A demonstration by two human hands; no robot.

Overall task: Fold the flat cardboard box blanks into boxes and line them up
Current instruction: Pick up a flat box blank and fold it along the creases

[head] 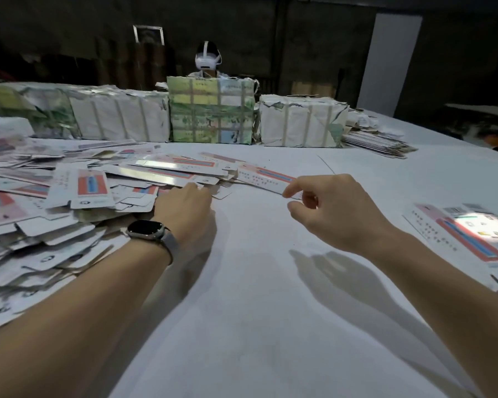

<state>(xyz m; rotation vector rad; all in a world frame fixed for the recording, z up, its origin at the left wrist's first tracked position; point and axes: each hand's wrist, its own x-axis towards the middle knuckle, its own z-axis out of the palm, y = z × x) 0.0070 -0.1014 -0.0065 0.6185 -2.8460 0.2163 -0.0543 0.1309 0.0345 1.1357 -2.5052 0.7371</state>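
A big heap of flat white box blanks (pixel 78 193) with red and blue print covers the left of the white table (pixel 256 282). One long blank (pixel 263 177) sticks out of the heap's right end. My right hand (pixel 328 208) pinches the near end of that blank between thumb and forefinger. My left hand (pixel 184 208), with a watch on the wrist, reaches into the heap's edge; its fingertips are hidden among the blanks there. A folded box (pixel 457 234) lies at the right edge.
Wrapped, strapped bundles (pixel 210 110) stand in a row along the far side, with a loose stack of blanks (pixel 377 143) to their right. A person wearing a white headset (pixel 207 60) sits behind the bundles. Bare table lies between my arms.
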